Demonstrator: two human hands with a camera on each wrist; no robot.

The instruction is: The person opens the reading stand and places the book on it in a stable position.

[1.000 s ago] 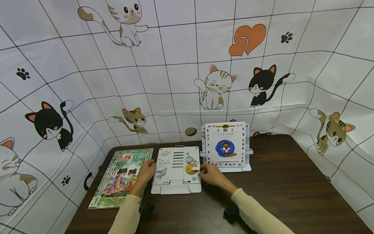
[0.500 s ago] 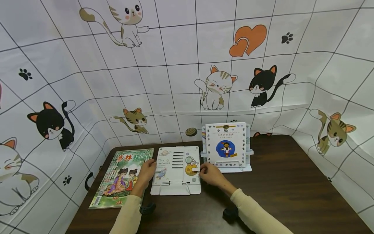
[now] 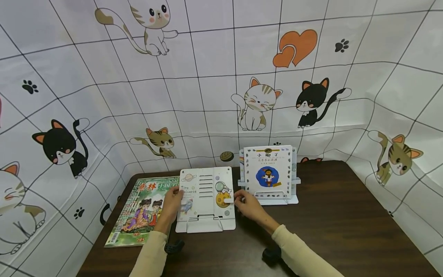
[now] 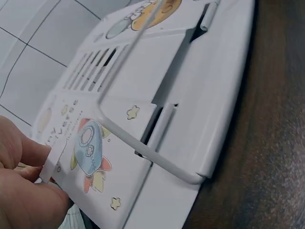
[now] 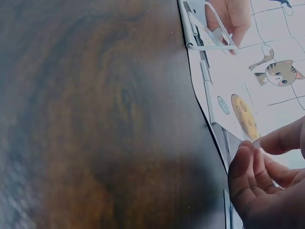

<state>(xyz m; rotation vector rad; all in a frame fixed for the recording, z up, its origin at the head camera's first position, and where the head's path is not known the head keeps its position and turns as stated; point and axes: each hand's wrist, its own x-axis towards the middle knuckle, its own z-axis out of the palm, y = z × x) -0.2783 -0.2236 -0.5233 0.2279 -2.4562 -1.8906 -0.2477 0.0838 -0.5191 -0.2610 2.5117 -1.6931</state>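
A white book stand (image 3: pixel 204 209), printed with a rocket, planet and astronaut, leans back on the table between both hands. My left hand (image 3: pixel 170 204) pinches the small tab on its left edge between thumb and fingers, as the left wrist view shows close up. On the opposite edge, my right hand (image 3: pixel 250 206) pinches the matching tab with thumb and forefinger; the other fingers curl beneath. A white wire page holder (image 4: pixel 143 150) crosses the stand's lower front. Its back is hidden.
A green illustrated magazine (image 3: pixel 142 217) lies to the left, partly behind my left hand and the stand. Right of the stand, a second stand (image 3: pixel 293 198) bears a white picture book (image 3: pixel 282 169). Dark wooden table (image 3: pixel 332 223); cat-printed cloth (image 3: pixel 207 96) hangs behind.
The stand has shifted slightly left with both hands, its left edge now overlapping the magazine's right side. Its top edge sits higher in the head view. The second stand and book stay put.
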